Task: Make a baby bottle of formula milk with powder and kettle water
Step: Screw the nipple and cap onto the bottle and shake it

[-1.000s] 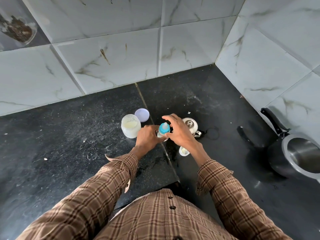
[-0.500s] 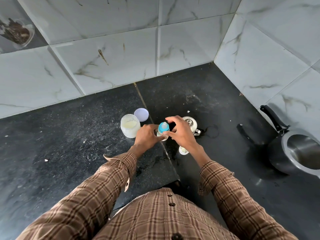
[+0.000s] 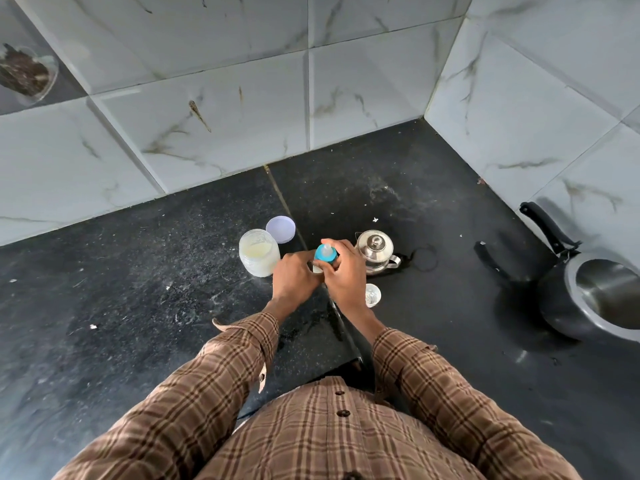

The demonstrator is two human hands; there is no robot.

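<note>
Black stone counter [image 3: 138, 289] under me, speckled, pale crumbs scattered on it. Marble-look wall tiles [image 3: 225, 109] behind counter and along its right side, meeting in corner. Black pot [image 3: 595, 299] with steel inside at counter's far right, long black handle pointing up toward tiled wall. Bowl of dark stuff [image 3: 26, 76] reflected or set high on tiles, upper left; cannot tell which. My brown plaid shirt [image 3: 329, 438] at counter's near edge.

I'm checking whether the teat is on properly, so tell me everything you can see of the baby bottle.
The baby bottle stands upright on the dark counter, between the powder jar and the steel kettle. A blue collar with a pale translucent teat tops it. The left hand grips the mostly hidden pale body; the right hand curls its fingers round the collar.
</note>
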